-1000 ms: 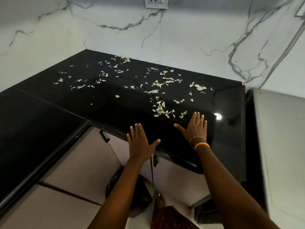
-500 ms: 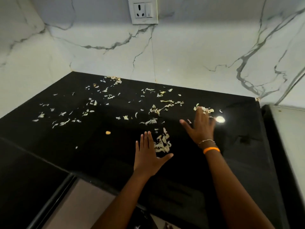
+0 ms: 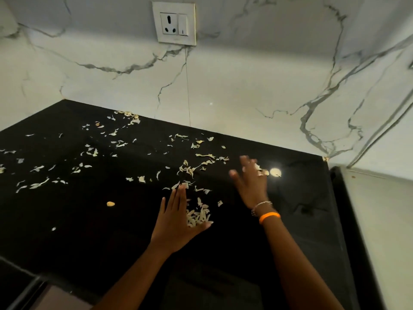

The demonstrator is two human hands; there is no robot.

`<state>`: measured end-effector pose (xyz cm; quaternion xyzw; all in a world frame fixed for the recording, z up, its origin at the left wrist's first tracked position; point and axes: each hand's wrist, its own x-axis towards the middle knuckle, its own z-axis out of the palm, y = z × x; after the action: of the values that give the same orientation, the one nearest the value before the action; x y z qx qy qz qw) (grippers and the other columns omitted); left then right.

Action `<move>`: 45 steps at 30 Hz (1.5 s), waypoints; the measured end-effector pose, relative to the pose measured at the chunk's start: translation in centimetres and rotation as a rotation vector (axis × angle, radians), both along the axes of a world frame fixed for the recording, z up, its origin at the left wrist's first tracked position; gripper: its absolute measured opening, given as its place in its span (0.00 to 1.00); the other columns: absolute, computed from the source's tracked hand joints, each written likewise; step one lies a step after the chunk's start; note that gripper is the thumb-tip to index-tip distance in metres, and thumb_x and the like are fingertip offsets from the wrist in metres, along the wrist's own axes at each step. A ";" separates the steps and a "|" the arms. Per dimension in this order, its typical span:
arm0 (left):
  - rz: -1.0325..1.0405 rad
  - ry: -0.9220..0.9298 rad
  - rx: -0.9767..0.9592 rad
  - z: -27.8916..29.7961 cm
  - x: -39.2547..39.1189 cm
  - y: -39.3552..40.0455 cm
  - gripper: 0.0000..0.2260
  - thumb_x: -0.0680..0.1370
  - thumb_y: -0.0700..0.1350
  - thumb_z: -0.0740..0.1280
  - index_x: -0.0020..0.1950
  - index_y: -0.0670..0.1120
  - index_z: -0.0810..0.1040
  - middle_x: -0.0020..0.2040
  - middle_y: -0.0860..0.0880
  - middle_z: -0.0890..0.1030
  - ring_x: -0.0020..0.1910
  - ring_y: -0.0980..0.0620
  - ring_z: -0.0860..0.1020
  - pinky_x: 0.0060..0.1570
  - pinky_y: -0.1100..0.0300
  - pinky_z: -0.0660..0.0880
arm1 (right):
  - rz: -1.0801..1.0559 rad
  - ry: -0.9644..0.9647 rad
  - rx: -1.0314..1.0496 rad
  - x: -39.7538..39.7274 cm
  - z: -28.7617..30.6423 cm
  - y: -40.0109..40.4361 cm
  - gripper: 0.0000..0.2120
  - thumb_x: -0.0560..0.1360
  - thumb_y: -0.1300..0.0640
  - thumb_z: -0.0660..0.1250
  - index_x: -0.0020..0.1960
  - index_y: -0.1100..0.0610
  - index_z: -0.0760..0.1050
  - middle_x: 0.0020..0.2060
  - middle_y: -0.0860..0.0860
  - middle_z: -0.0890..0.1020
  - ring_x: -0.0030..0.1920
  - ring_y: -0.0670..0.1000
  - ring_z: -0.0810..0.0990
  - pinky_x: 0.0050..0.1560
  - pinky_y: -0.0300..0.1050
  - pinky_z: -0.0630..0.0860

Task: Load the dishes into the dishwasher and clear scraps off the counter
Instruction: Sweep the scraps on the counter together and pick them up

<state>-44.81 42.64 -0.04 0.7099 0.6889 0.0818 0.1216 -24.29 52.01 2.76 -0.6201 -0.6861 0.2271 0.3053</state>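
Pale vegetable scraps (image 3: 118,144) lie scattered over the black counter (image 3: 78,220). A small heap of scraps (image 3: 199,217) sits between my thumb and fingers of my left hand (image 3: 178,220), which lies flat and open on the counter. My right hand (image 3: 251,184) is open too, fingers spread and blurred, over scraps near the counter's back right. A single yellowish bit (image 3: 110,204) lies apart to the left. No dishes or dishwasher are in view.
A white marble wall (image 3: 245,90) backs the counter, with a power socket (image 3: 174,23) above. A pale appliance or surface (image 3: 380,231) stands at the right, past the counter's edge. A bright light reflection (image 3: 275,172) shines on the counter near my right hand.
Both hands have moved forward from the counter's front edge onto the scraps. My view has come closer to the wall. Scraps have gathered beside my left hand.
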 end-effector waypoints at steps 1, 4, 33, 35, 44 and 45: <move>0.002 -0.003 0.006 0.0 0.0 0.0 0.53 0.65 0.78 0.48 0.74 0.45 0.30 0.71 0.53 0.30 0.74 0.54 0.34 0.72 0.51 0.35 | -0.134 -0.066 0.000 2.3 -0.1 1.5 0.30 0.78 0.43 0.56 0.75 0.54 0.54 0.76 0.51 0.56 0.76 0.52 0.48 0.73 0.58 0.41; 0.004 0.017 0.004 0.0 0.1 0.1 0.52 0.65 0.78 0.46 0.74 0.46 0.30 0.74 0.52 0.32 0.75 0.53 0.35 0.72 0.51 0.36 | -0.308 -0.147 -0.248 6.6 -0.9 4.4 0.33 0.78 0.40 0.51 0.76 0.55 0.49 0.77 0.53 0.50 0.76 0.53 0.46 0.75 0.58 0.41; 0.483 -0.624 0.384 1.3 -4.5 -5.6 0.29 0.79 0.59 0.56 0.76 0.50 0.51 0.76 0.50 0.56 0.70 0.63 0.49 0.76 0.50 0.45 | 0.255 -0.469 -0.096 -15.0 -3.5 -6.8 0.45 0.72 0.29 0.45 0.75 0.59 0.36 0.76 0.57 0.42 0.76 0.56 0.39 0.74 0.52 0.39; 0.507 -0.552 0.403 1.5 -6.6 -6.7 0.27 0.80 0.53 0.57 0.76 0.49 0.52 0.76 0.50 0.58 0.72 0.61 0.51 0.75 0.54 0.42 | 0.289 -0.449 -0.097 -17.0 -3.2 -5.2 0.42 0.75 0.33 0.48 0.76 0.59 0.38 0.76 0.57 0.44 0.76 0.56 0.41 0.75 0.52 0.40; 0.619 -0.489 0.428 1.0 -9.4 -8.7 0.31 0.76 0.62 0.49 0.76 0.48 0.54 0.75 0.48 0.56 0.75 0.51 0.56 0.72 0.44 0.58 | 0.930 -0.739 0.474 -23.7 -2.8 -6.1 0.25 0.79 0.45 0.52 0.74 0.49 0.56 0.75 0.50 0.58 0.76 0.58 0.48 0.67 0.62 0.29; 0.606 -0.482 0.420 1.0 -9.3 -8.7 0.31 0.76 0.61 0.49 0.76 0.48 0.54 0.75 0.48 0.57 0.75 0.51 0.56 0.73 0.44 0.58 | 0.890 -0.802 0.469 -23.7 -2.6 -5.5 0.24 0.79 0.44 0.48 0.74 0.49 0.56 0.75 0.50 0.59 0.76 0.58 0.47 0.67 0.63 0.27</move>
<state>-54.10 33.95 0.92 0.4459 0.7863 0.4153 0.1022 -48.01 46.55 0.15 -0.2297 -0.9700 -0.0737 0.0290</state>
